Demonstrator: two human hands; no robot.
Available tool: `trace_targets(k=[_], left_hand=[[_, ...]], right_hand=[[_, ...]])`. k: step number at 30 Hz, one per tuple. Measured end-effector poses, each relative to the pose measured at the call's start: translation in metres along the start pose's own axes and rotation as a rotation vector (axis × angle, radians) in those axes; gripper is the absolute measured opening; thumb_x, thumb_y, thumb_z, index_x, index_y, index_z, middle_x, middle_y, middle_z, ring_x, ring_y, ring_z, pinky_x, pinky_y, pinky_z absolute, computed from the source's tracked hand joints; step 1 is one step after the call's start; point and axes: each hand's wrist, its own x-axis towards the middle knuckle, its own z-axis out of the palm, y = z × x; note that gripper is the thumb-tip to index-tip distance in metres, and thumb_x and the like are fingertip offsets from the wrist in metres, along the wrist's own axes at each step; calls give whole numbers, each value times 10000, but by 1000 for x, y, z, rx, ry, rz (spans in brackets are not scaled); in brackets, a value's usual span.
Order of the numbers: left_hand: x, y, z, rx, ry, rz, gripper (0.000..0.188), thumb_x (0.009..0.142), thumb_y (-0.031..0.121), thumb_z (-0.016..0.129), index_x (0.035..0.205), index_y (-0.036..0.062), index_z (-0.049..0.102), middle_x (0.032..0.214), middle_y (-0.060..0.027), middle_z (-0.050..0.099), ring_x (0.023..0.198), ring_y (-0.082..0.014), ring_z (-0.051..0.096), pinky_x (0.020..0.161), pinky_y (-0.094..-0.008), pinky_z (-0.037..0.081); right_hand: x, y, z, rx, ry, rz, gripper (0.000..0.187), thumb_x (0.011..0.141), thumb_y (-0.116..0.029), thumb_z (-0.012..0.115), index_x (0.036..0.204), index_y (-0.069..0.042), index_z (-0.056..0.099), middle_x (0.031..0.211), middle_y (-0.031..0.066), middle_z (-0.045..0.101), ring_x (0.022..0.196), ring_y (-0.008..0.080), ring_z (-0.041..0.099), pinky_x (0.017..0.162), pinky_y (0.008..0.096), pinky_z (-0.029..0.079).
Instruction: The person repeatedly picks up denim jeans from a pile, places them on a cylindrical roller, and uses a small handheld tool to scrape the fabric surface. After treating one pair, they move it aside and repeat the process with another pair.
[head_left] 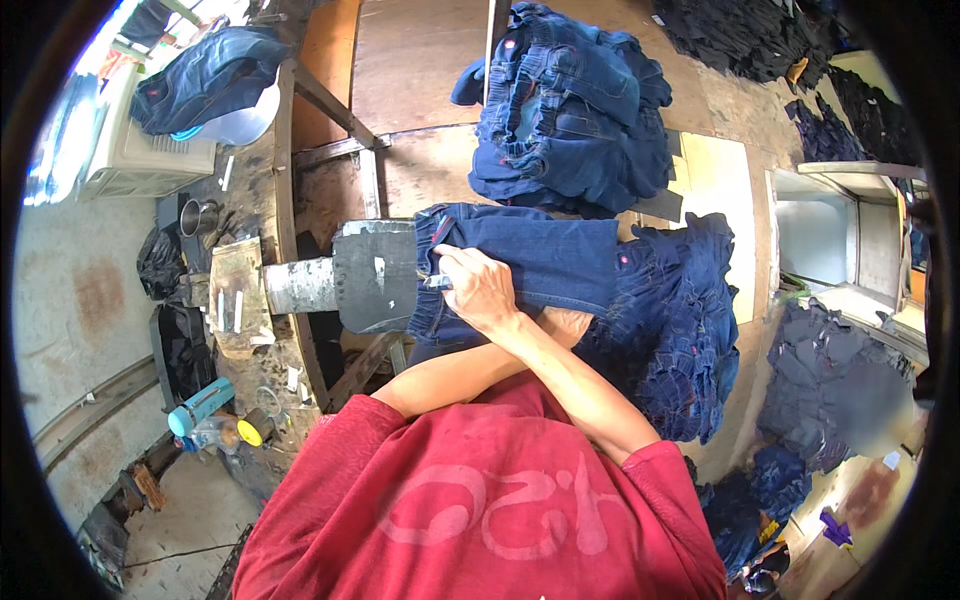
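Note:
A pair of blue jeans [550, 250] lies over a dark flat board [370, 270], its elastic waistband at the left. My forearms cross in front of me. My right hand [480, 290] reaches left to the waistband, fingers bent and pinched together. A short pale stick-like piece [437, 282] shows at its fingertips; its kind is unclear. My left hand [567, 325] rests at the near edge of the jeans, to the right of the other hand. Its fingers are hidden by the denim. More crumpled jeans [670, 330] hang down beside it at the right.
A heap of jeans [570, 110] sits beyond the board. On the left, a wooden bench [235, 270] bears white sticks [238, 312], a metal cup [198, 217] and a turquoise bottle [205, 405]. Dark garments [825, 380] lie at the right.

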Motion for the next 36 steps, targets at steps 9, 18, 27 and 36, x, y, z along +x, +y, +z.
trace_targets(k=[9,18,27,36], left_hand=[[5,-51,-46,-360,233,-98,614,983,413,729,1433,5,640,1540,-205,605,1457,-339,544,1182,-532,456],[-116,-190,-109,11,-59,-387,965,882,692,730,1633,130,501,1731,-144,410,1602,-379,362,1310,-536,298],[-26,-153,-97,110,77,-436,852,934,622,762,1487,8,557,1608,-248,489,1529,-417,427,1253,-555,339],[100,-196,0,-237,-202,-63,868,922,814,631,603,8,669,508,-163,613,437,-398,635,491,-477,564]], right_hand=[[7,10,-231,-53,473,149,249,844,-18,817,802,-56,575,1124,155,823,874,188,774,736,330,601],[-84,85,-318,-339,392,944,405,1038,-289,798,860,2,581,893,101,757,800,113,654,734,346,529],[-117,51,-175,23,55,741,230,1089,-182,644,1266,-91,529,940,253,756,839,465,756,693,520,590],[-80,35,-53,-117,314,578,283,992,-100,773,1250,-63,663,860,161,787,667,350,744,630,448,588]])
